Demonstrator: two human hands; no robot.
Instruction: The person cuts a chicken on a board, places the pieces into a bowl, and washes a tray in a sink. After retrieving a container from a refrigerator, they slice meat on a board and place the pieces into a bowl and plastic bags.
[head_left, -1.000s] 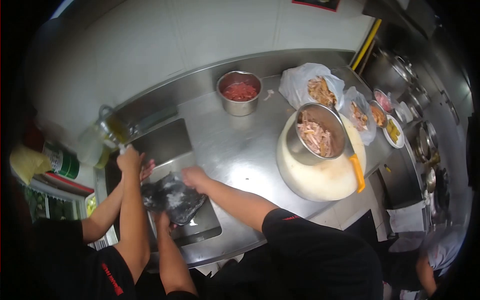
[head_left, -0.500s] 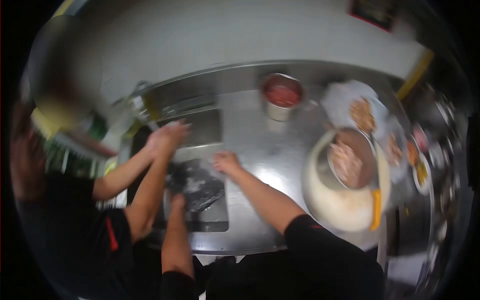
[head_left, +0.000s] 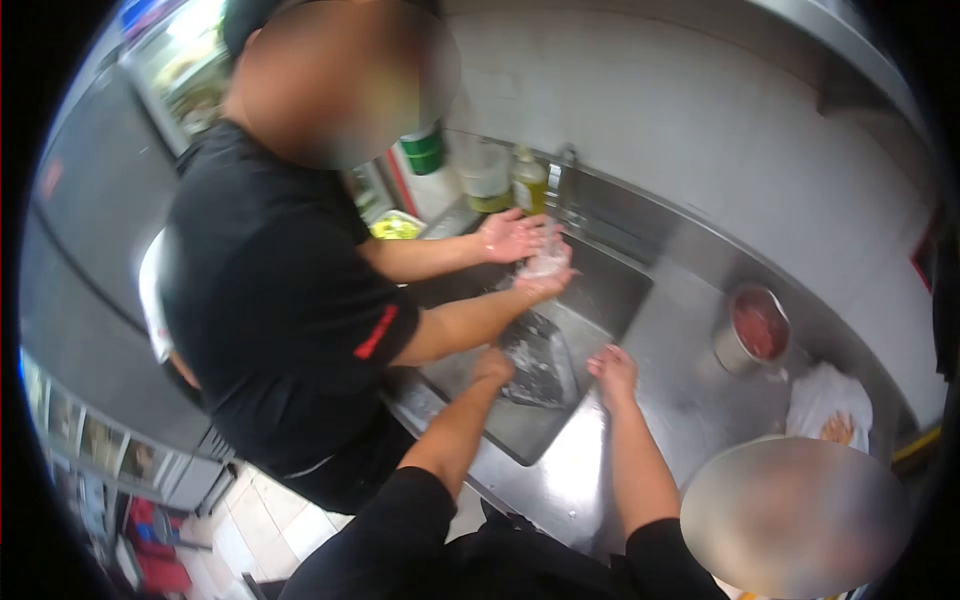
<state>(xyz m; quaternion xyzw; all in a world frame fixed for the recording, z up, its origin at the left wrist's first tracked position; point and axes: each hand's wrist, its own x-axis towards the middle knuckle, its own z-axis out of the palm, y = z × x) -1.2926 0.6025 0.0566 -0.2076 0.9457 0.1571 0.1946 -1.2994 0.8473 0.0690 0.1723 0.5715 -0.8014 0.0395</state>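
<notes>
Right grip (head_left: 616, 374) now apparently off tray (head_left: 541, 362)

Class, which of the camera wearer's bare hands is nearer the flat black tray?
The left hand, seemingly touching the tray at its left edge; the right hand is apart from it, near the right rim of the rectangular steel sink.

No words can be read: the red lettering (head_left: 375, 332) on the black sleeve (head_left: 345, 315) of the co-worker (head_left: 260, 260) at left is too blurred to make out.
</notes>
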